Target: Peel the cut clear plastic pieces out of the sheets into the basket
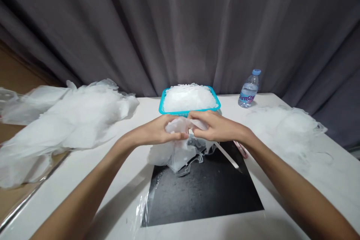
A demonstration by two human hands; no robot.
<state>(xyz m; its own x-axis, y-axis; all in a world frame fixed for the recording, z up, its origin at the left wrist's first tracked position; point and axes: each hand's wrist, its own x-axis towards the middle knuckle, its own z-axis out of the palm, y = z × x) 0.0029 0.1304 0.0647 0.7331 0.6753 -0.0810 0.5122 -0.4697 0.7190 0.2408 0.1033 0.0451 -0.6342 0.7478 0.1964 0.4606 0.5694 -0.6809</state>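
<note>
My left hand (161,132) and my right hand (215,126) meet above the table centre, both closed on a crumpled piece of thin translucent plastic (177,150). The plastic hangs down from my fingers onto the far edge of a black mat (202,191). A thin white stick (227,155) lies on the mat just below my right hand. Right behind my hands stands a turquoise basket (168,109) heaped with more of the clear plastic pieces.
A large pile of white plastic (64,120) covers the table's left side and another pile (287,127) lies at the right. A small water bottle (249,89) stands at the back right. Grey curtains hang behind the white table (112,180).
</note>
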